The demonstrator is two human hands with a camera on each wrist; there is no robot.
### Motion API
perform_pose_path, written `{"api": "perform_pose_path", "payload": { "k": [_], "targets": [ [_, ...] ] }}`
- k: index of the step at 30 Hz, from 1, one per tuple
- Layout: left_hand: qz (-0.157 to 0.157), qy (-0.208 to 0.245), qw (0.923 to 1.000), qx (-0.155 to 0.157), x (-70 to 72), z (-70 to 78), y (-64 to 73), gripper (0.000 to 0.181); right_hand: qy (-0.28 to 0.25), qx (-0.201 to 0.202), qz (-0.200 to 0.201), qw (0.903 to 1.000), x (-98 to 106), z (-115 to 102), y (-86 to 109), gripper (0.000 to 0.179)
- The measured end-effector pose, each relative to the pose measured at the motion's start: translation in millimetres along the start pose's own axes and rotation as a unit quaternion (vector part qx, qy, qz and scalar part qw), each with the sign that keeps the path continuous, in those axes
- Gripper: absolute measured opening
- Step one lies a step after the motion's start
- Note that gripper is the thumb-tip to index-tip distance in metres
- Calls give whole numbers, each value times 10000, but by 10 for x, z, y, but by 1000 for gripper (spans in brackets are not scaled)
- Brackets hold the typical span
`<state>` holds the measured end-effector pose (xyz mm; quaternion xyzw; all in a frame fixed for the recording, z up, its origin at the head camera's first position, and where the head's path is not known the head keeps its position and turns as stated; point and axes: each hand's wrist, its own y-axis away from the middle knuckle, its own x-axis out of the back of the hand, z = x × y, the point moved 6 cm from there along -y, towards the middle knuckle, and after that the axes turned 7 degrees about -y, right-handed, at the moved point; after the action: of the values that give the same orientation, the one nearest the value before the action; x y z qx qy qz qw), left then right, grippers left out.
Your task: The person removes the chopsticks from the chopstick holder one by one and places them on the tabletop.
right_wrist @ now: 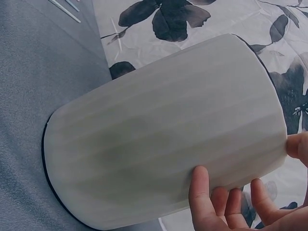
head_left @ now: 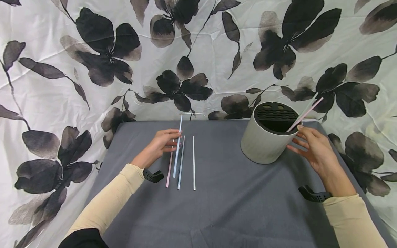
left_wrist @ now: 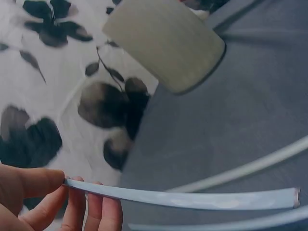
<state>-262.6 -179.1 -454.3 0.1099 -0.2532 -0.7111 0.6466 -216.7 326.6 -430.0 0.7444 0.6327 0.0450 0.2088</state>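
My left hand (head_left: 164, 141) pinches a light blue chopstick (head_left: 177, 160) between thumb and fingertips, near its thin upper end. The thicker end slants down and shows large in the left wrist view. Below it on the cloth lie a pink chopstick (head_left: 169, 170), another blue chopstick (head_left: 181, 172) and a white chopstick (head_left: 194, 162), roughly parallel. At the right stands a cream, round utensil holder (head_left: 262, 144) with a black slotted top. My right hand (head_left: 314, 148) holds its right side, thumb at the rim and fingers along the wall. A pink chopstick (head_left: 307, 112) and a pale chopstick (head_left: 312, 102) lean out of the holder.
A grey cloth (head_left: 223, 199) covers the table. Behind it and down both sides hangs a white curtain (head_left: 217, 44) with dark flowers. Black bands (head_left: 153, 176) sit on both wrists, over light sleeves.
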Motion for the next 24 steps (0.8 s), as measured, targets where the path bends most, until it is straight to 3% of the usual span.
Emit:
{"api": "perform_pose_path", "payload": {
  "k": [6, 11, 18, 24],
  "targets": [
    [131, 79, 9989, 450, 241, -388, -74, 47, -38, 41, 4, 10000, -12, -6, 4, 46],
    [360, 105, 9971, 659, 380, -628, -132, 45, -63, 86, 6, 9999, -6, -24, 14, 46],
    [539, 3, 9965, 637, 499, -818, -162, 41, -43, 50, -28, 10000, -17, -9, 13, 42],
    [710, -257, 9967, 311, 534, -913, -222, 32, -23, -5, 8, 10000, -17, 18, 20, 43]
  ]
}}
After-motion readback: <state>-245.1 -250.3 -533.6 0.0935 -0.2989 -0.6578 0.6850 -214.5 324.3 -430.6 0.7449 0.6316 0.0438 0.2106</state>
